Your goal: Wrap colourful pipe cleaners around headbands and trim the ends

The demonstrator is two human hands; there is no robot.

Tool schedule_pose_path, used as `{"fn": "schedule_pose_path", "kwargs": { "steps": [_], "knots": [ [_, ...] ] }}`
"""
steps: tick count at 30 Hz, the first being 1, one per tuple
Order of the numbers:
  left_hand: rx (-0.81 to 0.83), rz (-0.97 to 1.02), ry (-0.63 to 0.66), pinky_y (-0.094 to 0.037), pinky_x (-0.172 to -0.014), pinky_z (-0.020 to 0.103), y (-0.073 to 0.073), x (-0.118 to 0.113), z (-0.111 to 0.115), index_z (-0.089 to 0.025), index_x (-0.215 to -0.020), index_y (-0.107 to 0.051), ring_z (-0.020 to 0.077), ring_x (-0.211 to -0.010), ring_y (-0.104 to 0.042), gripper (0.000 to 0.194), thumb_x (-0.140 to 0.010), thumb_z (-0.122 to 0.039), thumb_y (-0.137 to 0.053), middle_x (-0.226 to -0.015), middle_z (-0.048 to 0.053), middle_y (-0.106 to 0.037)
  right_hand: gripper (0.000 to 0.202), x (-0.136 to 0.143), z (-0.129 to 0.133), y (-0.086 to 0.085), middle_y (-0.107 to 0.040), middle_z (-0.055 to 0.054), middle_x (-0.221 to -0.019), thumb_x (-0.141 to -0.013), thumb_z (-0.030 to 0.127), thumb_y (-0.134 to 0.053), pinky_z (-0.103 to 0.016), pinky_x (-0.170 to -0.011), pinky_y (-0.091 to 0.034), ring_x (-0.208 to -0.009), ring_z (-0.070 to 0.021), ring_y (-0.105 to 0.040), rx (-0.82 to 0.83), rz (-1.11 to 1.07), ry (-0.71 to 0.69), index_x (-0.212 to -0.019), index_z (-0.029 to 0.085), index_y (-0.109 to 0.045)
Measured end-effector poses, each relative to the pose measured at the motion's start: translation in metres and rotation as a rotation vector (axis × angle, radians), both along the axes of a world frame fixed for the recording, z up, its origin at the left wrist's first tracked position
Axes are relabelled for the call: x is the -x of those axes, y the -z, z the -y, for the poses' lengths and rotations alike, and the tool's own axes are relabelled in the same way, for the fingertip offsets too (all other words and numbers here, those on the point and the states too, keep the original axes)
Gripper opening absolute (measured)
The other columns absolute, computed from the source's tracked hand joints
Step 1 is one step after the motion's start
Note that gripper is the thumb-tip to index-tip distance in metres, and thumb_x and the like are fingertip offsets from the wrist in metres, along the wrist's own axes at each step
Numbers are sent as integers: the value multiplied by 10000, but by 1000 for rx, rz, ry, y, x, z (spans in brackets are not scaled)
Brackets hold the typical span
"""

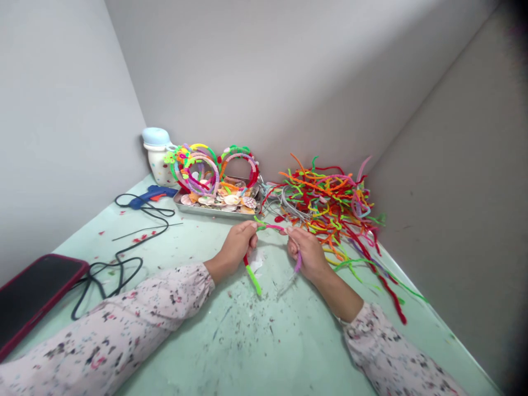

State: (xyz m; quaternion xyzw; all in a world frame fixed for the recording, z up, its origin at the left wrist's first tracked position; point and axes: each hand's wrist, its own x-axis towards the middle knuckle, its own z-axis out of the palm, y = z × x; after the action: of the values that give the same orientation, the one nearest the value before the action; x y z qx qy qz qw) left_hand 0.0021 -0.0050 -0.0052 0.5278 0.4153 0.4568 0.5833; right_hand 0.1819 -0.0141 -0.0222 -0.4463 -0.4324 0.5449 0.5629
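Observation:
Between my two hands runs a wire wrapped in coloured pipe cleaner (274, 226), pink in the stretch between the fingers. My left hand (238, 246) is closed on its left part, where a green tip sticks up and a red and bright green end hangs below. My right hand (307, 252) pinches the other side, with a purple length and a thin bare-looking end trailing down from the fist. The fingers hide parts of the piece. Just behind the hands lies a metal tray (214, 213) of seashells (231, 200), with several pipe-cleaner-wrapped hoops (202, 173) standing on it.
A tangled heap of loose pipe cleaners (330, 192) spreads at the back right beside coiled grey wire (292, 204). At the left are a blue glue gun (153, 194), its black cord (119, 258), a white bottle with a blue lid (159, 159) and a phone (37, 297). Walls enclose the table.

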Motion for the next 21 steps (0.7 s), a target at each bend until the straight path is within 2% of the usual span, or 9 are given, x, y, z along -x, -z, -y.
{"fn": "schedule_pose_path", "kwargs": {
  "steps": [4,11,21],
  "knots": [
    [26,67,7,-258,-337,175,1,-1,-1,-161,-905,-561,57,-330,-365,284,-838,-419,-463,-489,-59,-491,266,0,-1,-1,-406,81,-400,-714,419,-679,-156,-325,-236,-349,-44,-317,13,-56,28,-736,160,-621],
    [11,55,29,-324,-363,186,2,-2,-3,-178,-744,-481,60,-360,-417,260,-807,-426,-525,-538,-51,-521,241,1,-1,-3,-435,76,-416,-710,393,-687,-156,-326,-244,-355,-43,-346,25,-93,87,-725,164,-614],
    [23,78,37,-326,-357,189,3,-3,-3,-176,-768,-502,68,-354,-427,222,-796,-393,-533,-532,-40,-542,225,2,-1,-4,-465,80,-474,-700,376,-698,-150,-315,-237,-368,-37,-348,33,-71,133,-733,186,-582]
  ]
}}
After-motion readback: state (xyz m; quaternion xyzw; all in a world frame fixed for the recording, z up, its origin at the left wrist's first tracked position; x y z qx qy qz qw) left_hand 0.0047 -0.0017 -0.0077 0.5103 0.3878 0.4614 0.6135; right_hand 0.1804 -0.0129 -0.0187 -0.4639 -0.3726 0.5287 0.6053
